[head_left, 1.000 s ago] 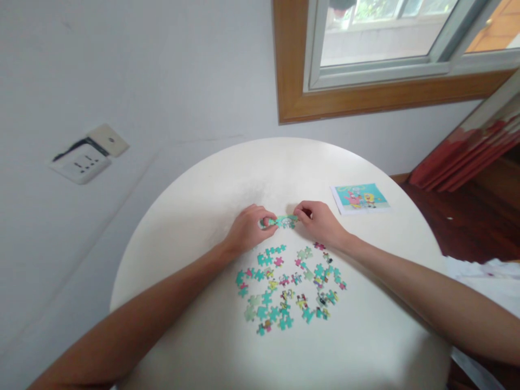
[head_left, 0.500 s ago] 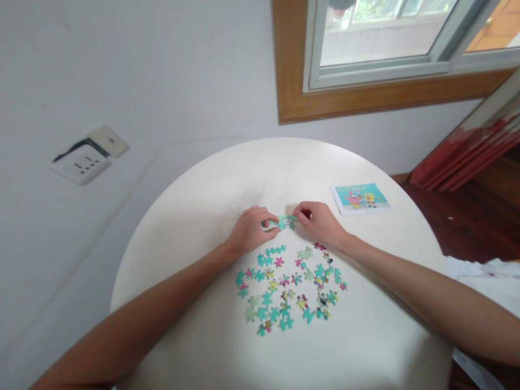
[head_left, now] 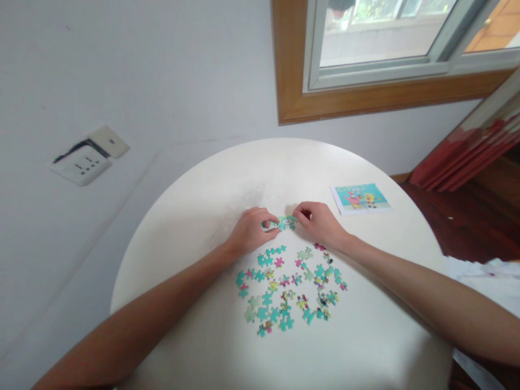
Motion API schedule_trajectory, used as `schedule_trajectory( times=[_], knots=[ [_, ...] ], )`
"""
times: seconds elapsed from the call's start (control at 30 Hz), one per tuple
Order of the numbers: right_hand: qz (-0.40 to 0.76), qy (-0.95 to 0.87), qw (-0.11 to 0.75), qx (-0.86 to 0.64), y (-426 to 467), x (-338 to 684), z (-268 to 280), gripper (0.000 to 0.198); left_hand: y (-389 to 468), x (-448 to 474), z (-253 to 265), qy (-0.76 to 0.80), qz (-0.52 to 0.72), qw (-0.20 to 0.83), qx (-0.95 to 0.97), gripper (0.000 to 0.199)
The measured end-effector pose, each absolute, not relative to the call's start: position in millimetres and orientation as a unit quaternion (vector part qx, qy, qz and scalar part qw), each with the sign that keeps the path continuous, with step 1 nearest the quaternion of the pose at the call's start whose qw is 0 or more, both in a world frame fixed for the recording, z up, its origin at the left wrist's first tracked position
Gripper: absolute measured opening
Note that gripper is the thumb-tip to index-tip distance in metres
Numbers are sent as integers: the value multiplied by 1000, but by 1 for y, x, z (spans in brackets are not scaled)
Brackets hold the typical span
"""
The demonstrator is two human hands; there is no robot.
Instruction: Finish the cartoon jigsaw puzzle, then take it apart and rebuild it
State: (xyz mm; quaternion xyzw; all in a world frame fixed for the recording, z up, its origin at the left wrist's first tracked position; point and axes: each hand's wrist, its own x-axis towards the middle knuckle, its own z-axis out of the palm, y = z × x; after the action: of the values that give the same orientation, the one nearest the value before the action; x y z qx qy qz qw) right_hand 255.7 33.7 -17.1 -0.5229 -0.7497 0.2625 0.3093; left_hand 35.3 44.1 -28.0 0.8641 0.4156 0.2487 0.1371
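A small joined strip of teal jigsaw puzzle pieces (head_left: 287, 222) lies on the white table between my hands. My left hand (head_left: 252, 229) has its thumb and fingers closed around the strip's left end. At the right end, my right hand (head_left: 316, 221) pinches the strip's edge, with the fingers curled and pressed together. Fingertips cover both ends of the strip. Nearer to me, several loose puzzle pieces (head_left: 274, 314) in teal, pink, yellow and pale green are spread over the table, some touching or overlapping.
A cartoon picture card (head_left: 361, 198) lies at the table's back right. The round white table (head_left: 195, 189) stands against a wall with a socket (head_left: 81, 164). A wood-framed window (head_left: 290, 103) is above, and a red curtain (head_left: 459, 154) hangs at the right.
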Motion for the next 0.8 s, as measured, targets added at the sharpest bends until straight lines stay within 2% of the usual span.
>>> schedule_trajectory(
  times=[0.8],
  knots=[
    [264, -752, 312, -517, 33, 257, -17, 20, 42, 30, -19, 429, 264, 144, 852, 9]
  ],
)
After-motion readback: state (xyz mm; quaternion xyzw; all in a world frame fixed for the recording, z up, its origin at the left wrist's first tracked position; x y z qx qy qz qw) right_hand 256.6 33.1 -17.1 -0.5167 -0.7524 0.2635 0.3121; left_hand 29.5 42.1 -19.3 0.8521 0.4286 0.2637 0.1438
